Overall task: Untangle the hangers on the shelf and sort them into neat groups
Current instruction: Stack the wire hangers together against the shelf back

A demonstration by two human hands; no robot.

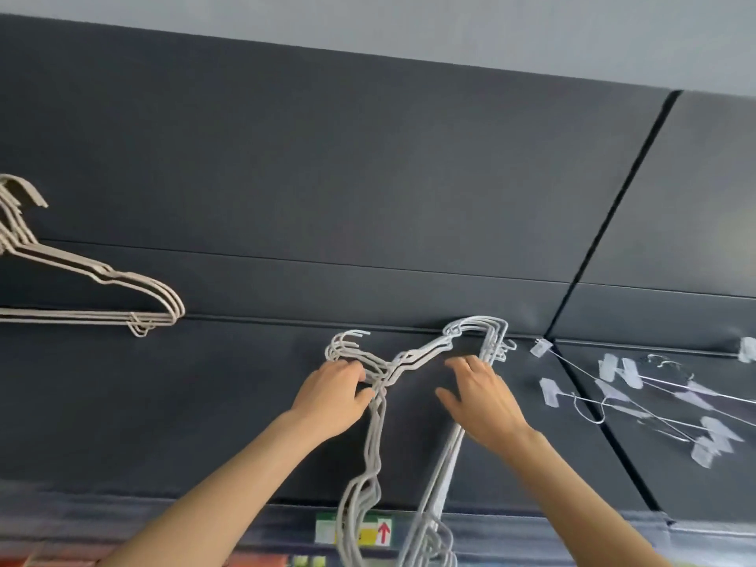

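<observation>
Left hand point(333, 396): I am pinching the white hangers point(374, 439) at the necks, probably squaring hooks | right hand point(480, 399): flat-fingered, pressing bars steady, gripping nothing

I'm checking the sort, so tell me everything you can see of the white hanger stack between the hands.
The white hanger stack is several thin wire hangers, white-coated by the look, nested together. It lies flat on the dark grey padded shelf, hooks toward the upper left, one shoulder end by the back seam, the other overhanging the front edge. The left hand grips the necks below the hooks; the right hand rests open on the bottom bars.
</observation>
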